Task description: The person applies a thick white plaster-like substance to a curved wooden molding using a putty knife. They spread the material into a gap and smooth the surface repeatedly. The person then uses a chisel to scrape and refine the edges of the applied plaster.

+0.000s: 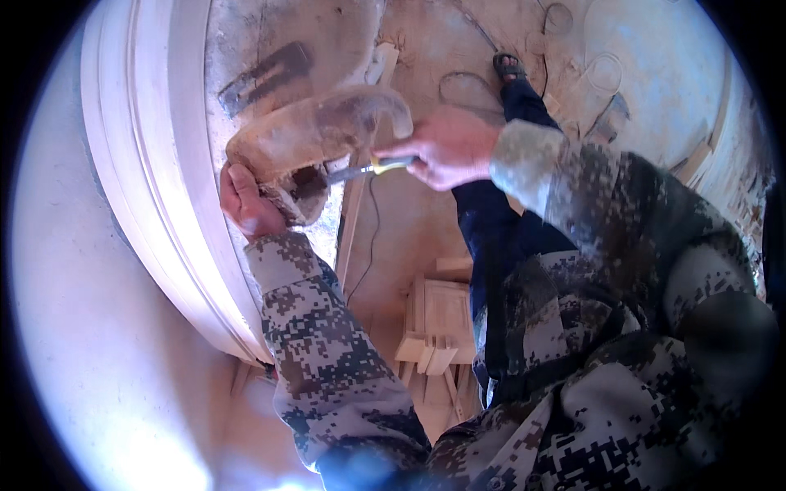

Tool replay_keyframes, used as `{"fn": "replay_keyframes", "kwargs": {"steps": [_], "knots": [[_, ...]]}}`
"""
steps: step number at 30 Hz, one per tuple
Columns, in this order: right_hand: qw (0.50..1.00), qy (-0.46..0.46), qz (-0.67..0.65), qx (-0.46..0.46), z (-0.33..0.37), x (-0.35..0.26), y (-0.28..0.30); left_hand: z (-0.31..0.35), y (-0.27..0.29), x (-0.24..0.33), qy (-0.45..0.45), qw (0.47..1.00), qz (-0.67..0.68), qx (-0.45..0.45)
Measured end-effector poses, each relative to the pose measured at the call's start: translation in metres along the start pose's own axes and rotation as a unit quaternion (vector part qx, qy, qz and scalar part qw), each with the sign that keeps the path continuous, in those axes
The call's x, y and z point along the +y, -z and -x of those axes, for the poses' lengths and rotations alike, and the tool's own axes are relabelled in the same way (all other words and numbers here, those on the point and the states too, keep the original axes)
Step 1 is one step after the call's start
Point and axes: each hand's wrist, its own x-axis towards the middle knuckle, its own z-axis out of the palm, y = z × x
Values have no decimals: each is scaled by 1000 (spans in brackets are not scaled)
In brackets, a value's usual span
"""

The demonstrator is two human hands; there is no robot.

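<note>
My left hand [248, 203] is closed around the near left side of a cloudy, see-through plastic container [315, 123], which looks like a cut jug and is tilted with its opening toward me. Brown material [309, 182] shows inside that opening. In my right hand [454, 147] is a putty knife [385, 165] with a yellow and dark handle. Its blade points left and reaches the container's opening; the tip is hard to make out there. Beyond the container, a wide flat scraper [266, 78] lies on the dusty work surface.
A long pale moulded frame [155, 147] curves along the left side. Below, on the floor, stands a pale wooden piece [442, 315]. Cables [471, 78] lie coiled near a sandalled foot [509, 67]. Wood strips [694, 164] lie at the right.
</note>
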Motion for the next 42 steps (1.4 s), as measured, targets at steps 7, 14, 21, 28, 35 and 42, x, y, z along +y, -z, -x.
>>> {"fn": "replay_keyframes", "kwargs": {"steps": [7,14,21,28,35,42], "knots": [[993,109,1,47,-7,49,-6,1,7,-4,16,999,30,9],[981,63,-41,176,69,56,-7,1,22,-14,56,993,100,29],[938,-39,-32,342,49,47,41,-7,14,-19,69,980,173,64],[875,11,70,478,-85,-17,76,-10,11,-25,82,967,196,140],[964,-38,-34,260,-107,-90,-10,-19,-7,-29,66,969,117,206],[979,-176,0,101,-170,-111,-19,-21,1,-35,3,976,1,220]]}}
